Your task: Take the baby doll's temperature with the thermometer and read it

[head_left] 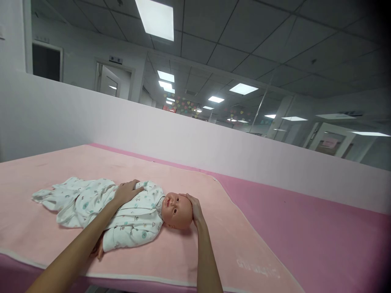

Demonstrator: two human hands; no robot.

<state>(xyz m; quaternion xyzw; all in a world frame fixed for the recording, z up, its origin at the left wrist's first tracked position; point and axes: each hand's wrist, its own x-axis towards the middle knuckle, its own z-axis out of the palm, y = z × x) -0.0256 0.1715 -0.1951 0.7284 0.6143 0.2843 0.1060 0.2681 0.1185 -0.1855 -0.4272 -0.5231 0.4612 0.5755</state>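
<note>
A baby doll [178, 211] in a white patterned outfit [134, 221] lies on its back on a pink mat [226, 244], its head toward the right. My left hand [127, 192] rests flat on the doll's chest, fingers stretched out. Against the top of the doll's bald head lies my right hand [194, 206], its fingers curved over the far side and partly hidden. One doll hand [100, 249] shows at the sleeve end, beside my left forearm.
The mat lies on a darker pink surface [305, 219], with its edge near me. A low white wall [183, 134] runs behind, with glass above it. Doors and ceiling lights show beyond.
</note>
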